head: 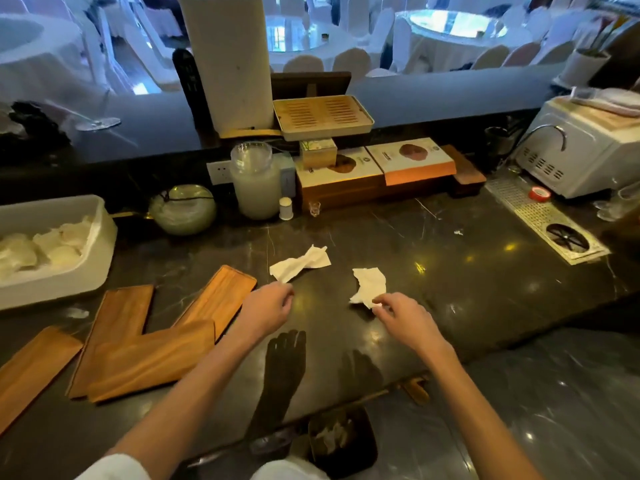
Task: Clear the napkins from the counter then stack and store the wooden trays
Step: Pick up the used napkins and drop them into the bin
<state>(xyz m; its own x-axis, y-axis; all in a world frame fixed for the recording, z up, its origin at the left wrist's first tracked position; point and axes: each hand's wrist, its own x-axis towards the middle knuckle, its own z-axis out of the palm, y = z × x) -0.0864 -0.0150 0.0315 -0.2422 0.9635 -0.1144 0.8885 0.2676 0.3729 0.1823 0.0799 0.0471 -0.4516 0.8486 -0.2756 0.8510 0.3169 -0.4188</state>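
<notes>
Since both napkins need clearing first, the left hand (268, 304) pinches the left napkin (300, 263) at its 7 o'clock corner, while the right hand (401, 315) pinches the right napkin (370, 285) at 5 o'clock

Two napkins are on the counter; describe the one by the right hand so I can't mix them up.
Start at the dark marble counter, in the bare middle stretch between the wooden trays and the metal drain grate. The napkin is the crumpled white one nearer the grate, its lower edge at the right hand. The other napkin is twisted, longer, by the left hand.
</notes>
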